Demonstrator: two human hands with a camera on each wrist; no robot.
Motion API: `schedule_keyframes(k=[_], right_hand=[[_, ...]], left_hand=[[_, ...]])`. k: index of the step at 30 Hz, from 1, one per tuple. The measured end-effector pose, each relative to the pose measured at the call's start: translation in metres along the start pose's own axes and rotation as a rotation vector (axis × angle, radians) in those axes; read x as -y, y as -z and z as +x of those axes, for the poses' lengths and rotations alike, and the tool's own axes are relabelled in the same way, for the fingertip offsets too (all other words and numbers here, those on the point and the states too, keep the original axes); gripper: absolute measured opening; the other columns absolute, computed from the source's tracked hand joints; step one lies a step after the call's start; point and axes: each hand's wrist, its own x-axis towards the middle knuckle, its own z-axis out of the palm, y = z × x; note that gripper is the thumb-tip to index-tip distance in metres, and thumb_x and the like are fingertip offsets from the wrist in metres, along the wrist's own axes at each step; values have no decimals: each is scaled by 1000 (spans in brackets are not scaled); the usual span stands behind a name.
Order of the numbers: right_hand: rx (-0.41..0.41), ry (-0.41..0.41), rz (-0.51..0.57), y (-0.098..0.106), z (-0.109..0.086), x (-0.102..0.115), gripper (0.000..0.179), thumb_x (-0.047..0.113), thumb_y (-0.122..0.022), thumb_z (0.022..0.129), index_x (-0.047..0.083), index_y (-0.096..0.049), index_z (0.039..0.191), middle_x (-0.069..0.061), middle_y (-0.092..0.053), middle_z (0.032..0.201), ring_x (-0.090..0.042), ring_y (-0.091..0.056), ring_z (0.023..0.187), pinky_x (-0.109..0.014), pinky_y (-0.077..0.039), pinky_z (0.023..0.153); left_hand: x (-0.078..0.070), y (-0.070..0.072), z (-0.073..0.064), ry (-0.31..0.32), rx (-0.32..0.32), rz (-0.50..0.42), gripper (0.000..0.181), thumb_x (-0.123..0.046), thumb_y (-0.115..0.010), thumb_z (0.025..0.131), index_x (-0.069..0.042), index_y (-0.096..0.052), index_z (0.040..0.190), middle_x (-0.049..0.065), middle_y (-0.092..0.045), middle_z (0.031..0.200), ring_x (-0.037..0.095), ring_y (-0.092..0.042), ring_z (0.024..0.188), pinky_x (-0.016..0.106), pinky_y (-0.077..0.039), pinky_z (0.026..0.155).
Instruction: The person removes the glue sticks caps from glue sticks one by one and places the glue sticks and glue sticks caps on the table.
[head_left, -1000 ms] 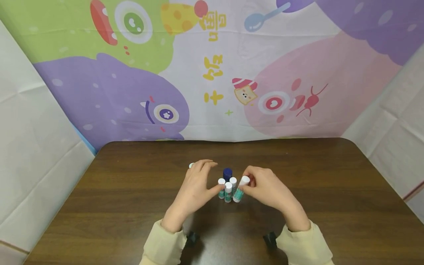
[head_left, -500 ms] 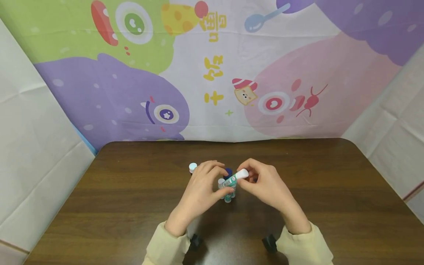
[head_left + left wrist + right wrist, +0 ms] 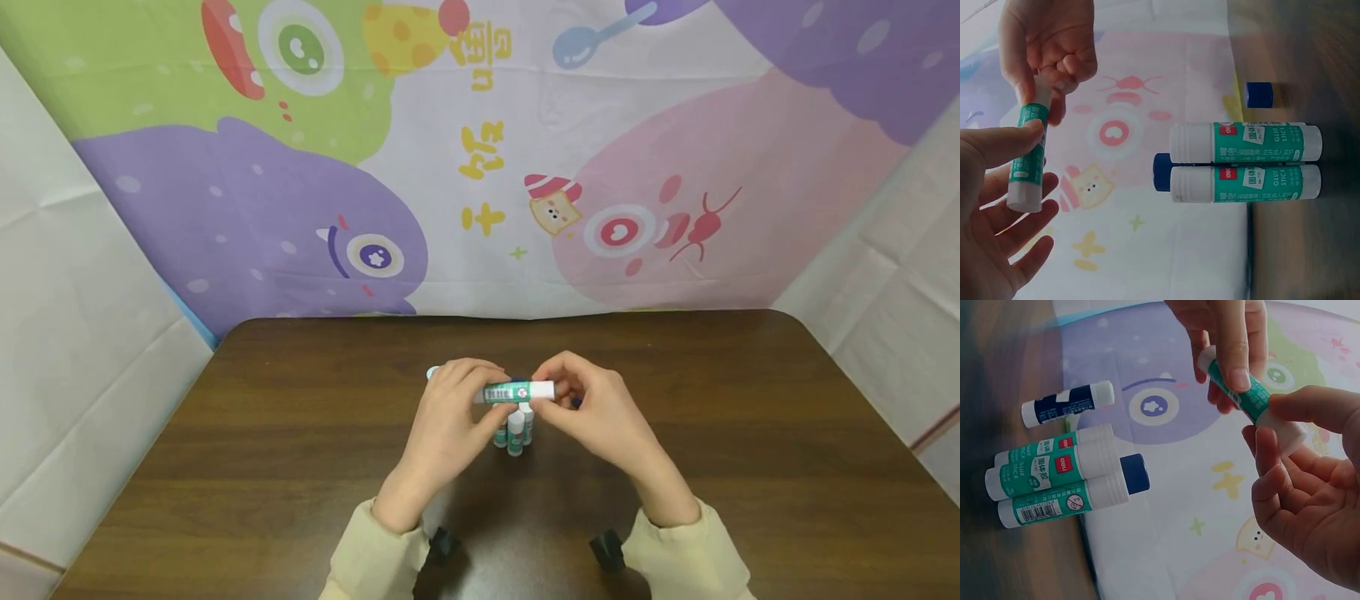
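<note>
A green-and-white glue stick [image 3: 506, 392] is held level above the table between both hands. My left hand [image 3: 450, 417] pinches its green body between thumb and fingers. The white cap end is gripped by the fingertips of my right hand [image 3: 600, 410]. Below them, several green glue sticks [image 3: 1038, 472] with white caps stand upright, close together. The blue cap [image 3: 1135, 473] of another stick shows behind this group; its body is hidden.
A dark blue glue stick [image 3: 1067, 404] with a white top stands apart, left of the group, mostly covered by my left hand in the head view. A small blue cap [image 3: 1259, 95] sits on the brown table [image 3: 300, 467] to the right. A cartoon-printed cloth [image 3: 480, 275] hangs behind.
My right hand has lifted one glue stick from the group's right side and tipped it from upright to level. The left hand has moved slightly right and taken hold of its lower end.
</note>
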Motion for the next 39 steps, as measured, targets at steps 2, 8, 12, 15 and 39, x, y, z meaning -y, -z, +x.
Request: schedule_keyframes(k=[2,8,12,15,39], right_hand=[[11,-2,14,0,0,0,18,11,-70,78,13,-59,93,0,-60,78,-12,-53,62,-22,-41,49],[22,1,37,-1,1,-2,22,11,-71,78,12,-59,97,0,-63,86,-12,-56,67,-23,-45,53],[13,-4,41,-1,1,-1,23,18,-72,77,14,-61,96,1,-62,85,-12,-55,67,-22,-42,53],[9,4,38,-1,1,0,21,20,-72,78,15,-61,95,2,-62,84,-12,-55,66,-22,-41,53],[48,83,-16,0,1,-1,17,19,-70,79,22,-62,93,8,-53,68,-8,-44,57,-23,-36,48]], left_hand=[[0,1,1,-8,-14,2,25,-17,-77,71,-14,-64,92,-5,-62,92,14,-55,90,30,-40,84],[0,2,1,-20,-23,2,28,-16,-77,71,-14,-64,96,-6,-62,89,12,-55,82,27,-41,76],[-1,4,2,-36,-40,-4,29,-15,-77,71,-14,-64,96,-6,-62,91,11,-55,83,27,-39,75],[-2,5,2,-56,-50,-5,29,-15,-77,70,-15,-65,96,-5,-62,91,11,-55,83,27,-38,75],[3,8,2,-79,-5,-9,27,-19,-76,70,-15,-65,94,-6,-63,89,10,-56,81,28,-38,78]])
